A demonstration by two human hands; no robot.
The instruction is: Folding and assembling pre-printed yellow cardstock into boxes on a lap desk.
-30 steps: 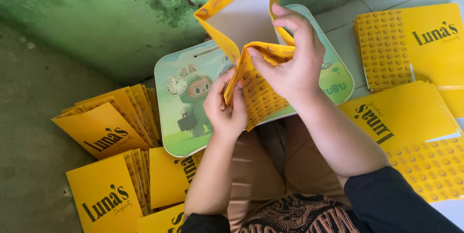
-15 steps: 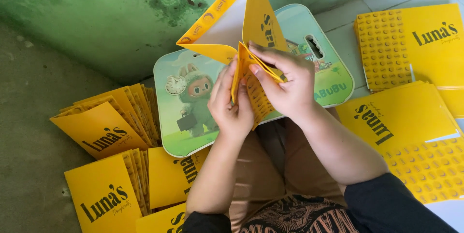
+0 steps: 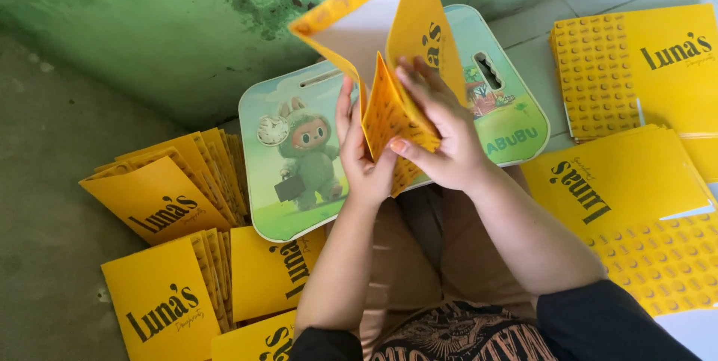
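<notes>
green stained wall, grey floor behind everything.
green cartoon-printed lap board with handle slot on knees serves as counter.
flat yellow printed card sheets stacked right, folded yellow card pieces heaped left; heap may slide if bumped.
half-folded yellow card box blank with white inside held upright above board.
left hand and right hand both closed on patterned flap, pressing from opposite sides; uneven pressure likely skews crease or tears flap; tall panel may flop over.
</notes>
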